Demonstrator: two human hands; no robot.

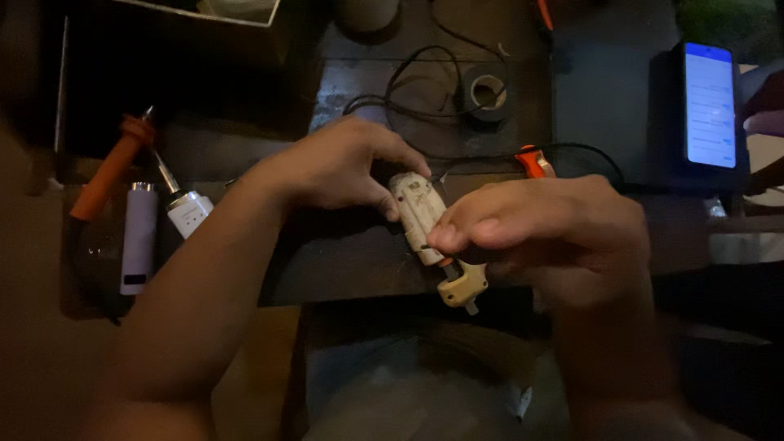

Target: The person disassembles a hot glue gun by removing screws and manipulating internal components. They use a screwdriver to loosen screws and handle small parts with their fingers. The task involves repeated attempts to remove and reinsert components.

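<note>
Dim workbench (359, 269), cluttered. Glue gun (425, 220) at center; L hand (339, 167) clamps its body, R hand (531, 224) pinches thin tool at 5 o'clock end. Tape roll (487, 91) at 12. Keep L grip firm, work tool slow.

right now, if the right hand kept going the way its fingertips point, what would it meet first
The right hand points left, fingertips already on the pale oblong device. Going on, it would likely meet the left hand gripping the device's far end, though depth is hard to judge.
</note>
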